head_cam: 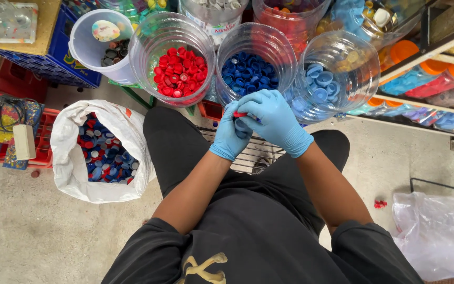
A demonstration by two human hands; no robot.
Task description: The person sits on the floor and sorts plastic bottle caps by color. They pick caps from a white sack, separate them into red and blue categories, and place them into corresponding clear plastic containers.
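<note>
Both my hands wear light blue gloves and meet above my lap. My left hand [229, 135] cups a handful of bottle caps, with a red cap [240, 114] showing at its top. My right hand [275, 120] lies over the left with its fingers curled onto those caps. Just beyond my hands stand three clear plastic jars: one of red caps [178, 73], one of dark blue caps [250, 72], one of light blue caps [322, 84], tilted toward me. A wire rack [253, 155] sits under my hands between my knees.
A white sack [69, 158] of mixed red, blue and white caps stands open at my left knee. A white bucket [88, 44] and more cap-filled jars line the back. A clear plastic bag [434, 234] and a red cap [380, 203] lie on the concrete floor at right.
</note>
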